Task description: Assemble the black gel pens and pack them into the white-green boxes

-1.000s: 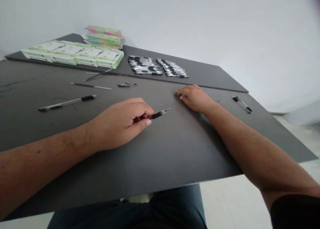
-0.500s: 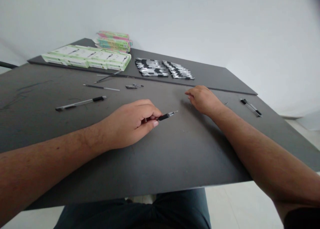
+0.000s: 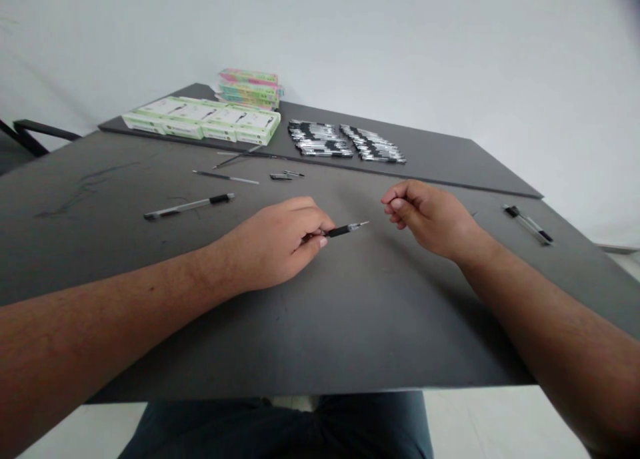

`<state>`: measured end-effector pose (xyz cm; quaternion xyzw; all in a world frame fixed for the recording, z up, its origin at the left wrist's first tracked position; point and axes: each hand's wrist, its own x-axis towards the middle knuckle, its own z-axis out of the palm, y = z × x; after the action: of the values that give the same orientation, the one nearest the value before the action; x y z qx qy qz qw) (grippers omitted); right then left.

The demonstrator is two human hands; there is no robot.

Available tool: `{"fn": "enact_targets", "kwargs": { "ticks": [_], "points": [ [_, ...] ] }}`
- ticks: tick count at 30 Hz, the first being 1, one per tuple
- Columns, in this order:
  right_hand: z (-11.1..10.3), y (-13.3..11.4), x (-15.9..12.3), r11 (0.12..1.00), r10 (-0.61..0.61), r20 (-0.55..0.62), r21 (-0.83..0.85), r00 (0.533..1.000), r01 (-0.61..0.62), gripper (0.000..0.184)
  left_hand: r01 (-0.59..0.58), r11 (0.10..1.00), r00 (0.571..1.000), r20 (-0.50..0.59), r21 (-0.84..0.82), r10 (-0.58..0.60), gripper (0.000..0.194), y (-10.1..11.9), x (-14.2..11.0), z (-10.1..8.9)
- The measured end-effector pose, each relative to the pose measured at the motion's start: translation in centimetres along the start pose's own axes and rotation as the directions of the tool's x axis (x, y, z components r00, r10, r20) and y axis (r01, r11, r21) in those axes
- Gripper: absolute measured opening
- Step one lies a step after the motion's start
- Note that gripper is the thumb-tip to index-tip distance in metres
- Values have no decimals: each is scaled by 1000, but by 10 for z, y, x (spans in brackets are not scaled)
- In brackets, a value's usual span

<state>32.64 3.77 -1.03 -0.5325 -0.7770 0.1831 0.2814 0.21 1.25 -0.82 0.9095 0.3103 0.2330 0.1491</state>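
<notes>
My left hand (image 3: 283, 245) is closed around a pen (image 3: 344, 230) with a black grip, its bare tip pointing right. The pen's rear part is hidden inside the fingers. Just right of the tip, my right hand (image 3: 433, 219) hovers over the table with fingers curled and thumb pressed to the forefinger. Whatever is in that pinch, if anything, is too small to make out. A clear pen with a black grip (image 3: 190, 207) lies beyond my left forearm. Past it are a thin refill (image 3: 226, 177) and a few small dark pieces (image 3: 281, 177).
Two rows of clear and black pens (image 3: 320, 140) lie on the raised back board (image 3: 450, 159). Left of them are flat green-white boxes (image 3: 200, 115), with a stack of colourful boxes (image 3: 249, 89) behind. Another pen (image 3: 529, 225) lies at the right of the grey table (image 3: 320, 339).
My right hand has come lower and closer to me, its fingers now curled into a pinch. My left hand still holds the pen. The whole view has shifted slightly.
</notes>
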Motion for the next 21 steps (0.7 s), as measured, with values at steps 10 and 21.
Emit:
{"fn": "enact_targets", "kwargs": {
  "ticks": [10,21],
  "points": [
    [6,-38,-27,959,-269,-94,65,959,276,22,-12,998,1000,-2,59,12,26,0,1,-2],
    [7,-50,-31,987,-159,-94,12,983,161,17,-15,997,1000,23,76,13,26,-1,1,-3]
  ]
}}
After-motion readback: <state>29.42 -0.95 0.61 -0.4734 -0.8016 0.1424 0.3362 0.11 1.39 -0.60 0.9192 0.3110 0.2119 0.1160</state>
